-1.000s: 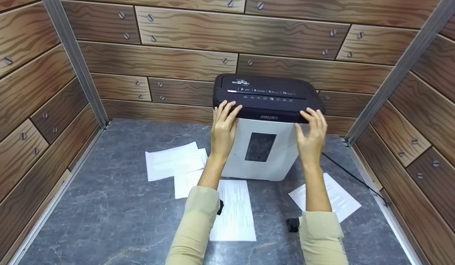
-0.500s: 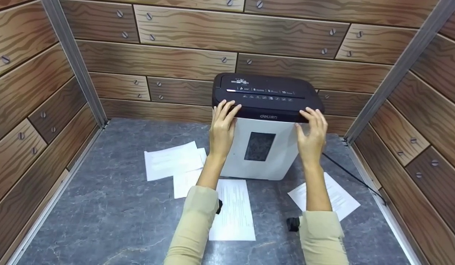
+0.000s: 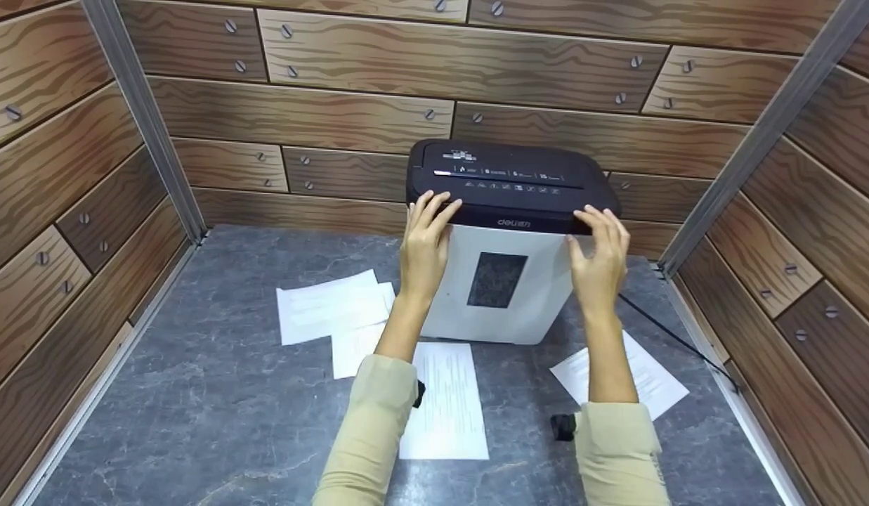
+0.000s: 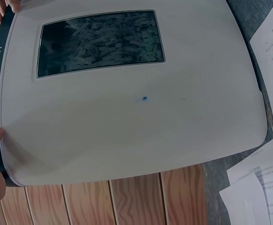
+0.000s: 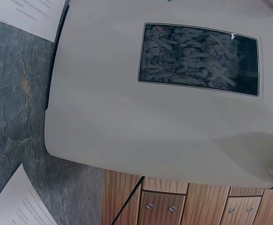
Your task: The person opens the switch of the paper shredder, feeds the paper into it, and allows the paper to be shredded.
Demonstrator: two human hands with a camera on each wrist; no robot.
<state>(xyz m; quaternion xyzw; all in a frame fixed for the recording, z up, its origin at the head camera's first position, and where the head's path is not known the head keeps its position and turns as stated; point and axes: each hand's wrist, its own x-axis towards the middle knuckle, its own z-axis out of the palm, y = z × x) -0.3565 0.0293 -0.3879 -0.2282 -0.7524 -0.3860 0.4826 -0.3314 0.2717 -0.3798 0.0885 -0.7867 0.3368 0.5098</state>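
Observation:
A paper shredder (image 3: 525, 309) stands on the grey marbled surface, with a black head (image 3: 518, 158) over a pale bin. My left hand (image 3: 423, 253) grips the head's front edge near its left corner, fingers over the top and thumb at the seam with the bin. At the right corner, my right hand (image 3: 598, 260) grips the same edge in a like way. Paper strips show behind the bin's dark window (image 5: 192, 58). The wrist views show little more than fingertips at the head, with the bin's white front filling most of each picture.
Printed sheets (image 3: 322, 309) overlap left of the shredder. One more sheet (image 3: 448, 414) lies in front of it and another sheet (image 3: 662, 383) by the right forearm. A black cord (image 3: 676, 337) runs rightward to the side wall. Wood-patterned walls (image 3: 350, 63) enclose the surface.
The right hand has shifted very slightly to the right along the head's edge. The left hand, shredder and sheets look the same.

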